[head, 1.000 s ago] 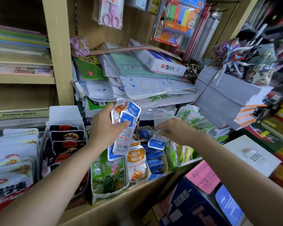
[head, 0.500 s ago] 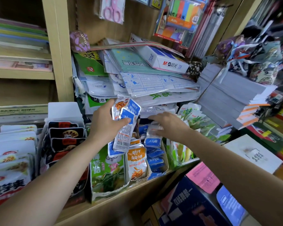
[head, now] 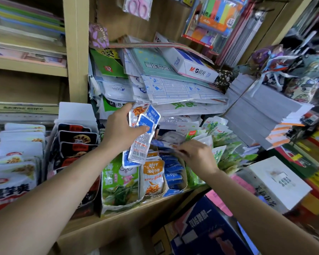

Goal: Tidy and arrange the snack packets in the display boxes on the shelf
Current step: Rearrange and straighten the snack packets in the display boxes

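Mid-task, roughly halfway by my read. Left hand (head: 118, 129) is holding up a fanned bunch of blue-and-white packets (head: 142, 138), grip clamped on them, thumb across the front, above the shelf (head: 118, 221). So those are waiting to go back in. Right hand (head: 197, 153) is reaching toward 9 o'clock into the top of the orange-and-blue display box (head: 153, 179). Its fingertips are sitting on a blurred loose packet (head: 164, 144); can't tell if that grip is pinching or just pressing. The blue packets in the box (head: 173, 173), at 7 o'clock of the right hand, are lying in an overlapping row, fairly neat at the front, jumbled at the back. The black packets (head: 75, 142) at 9 o'clock of the left hand are standing in tidy rows, looking done. The green packets (head: 219, 137) at 1 o'clock of the right hand are splaying out at all angles, looking untouched. Remaining, I'd say: seating the held bunch, squaring the back of this box, then the green lot.
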